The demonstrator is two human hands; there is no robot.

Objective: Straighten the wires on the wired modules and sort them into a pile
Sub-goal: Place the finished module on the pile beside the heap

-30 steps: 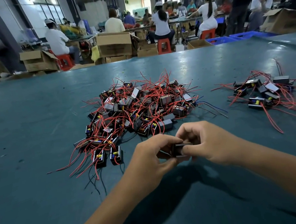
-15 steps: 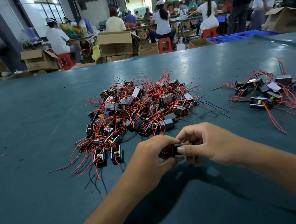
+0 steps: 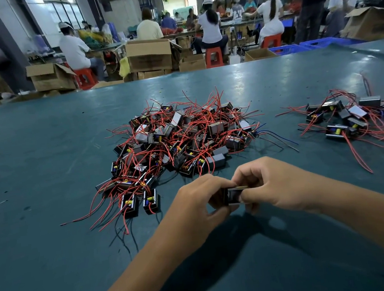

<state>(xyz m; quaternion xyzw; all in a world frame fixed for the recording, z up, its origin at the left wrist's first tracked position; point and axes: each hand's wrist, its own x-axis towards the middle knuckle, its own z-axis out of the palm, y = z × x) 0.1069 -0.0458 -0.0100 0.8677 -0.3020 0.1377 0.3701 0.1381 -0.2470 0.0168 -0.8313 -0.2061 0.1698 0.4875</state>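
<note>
A small black module sits between both hands just above the green table. My left hand grips its left side. My right hand pinches its top and right side with thumb and fingers. Its wires are hidden by my fingers. A big tangled heap of black modules with red wires lies just beyond my hands, in the middle of the table. A smaller pile of modules with red wires lies at the right.
Two separate modules lie at the heap's near left edge, with loose red and black wires trailing toward me. Beyond the table's far edge are cardboard boxes, red stools, blue crates and several seated people.
Both hands have stayed in place, turning the module slightly between the fingers. The right fingers have shifted over its top. The piles have not moved.
</note>
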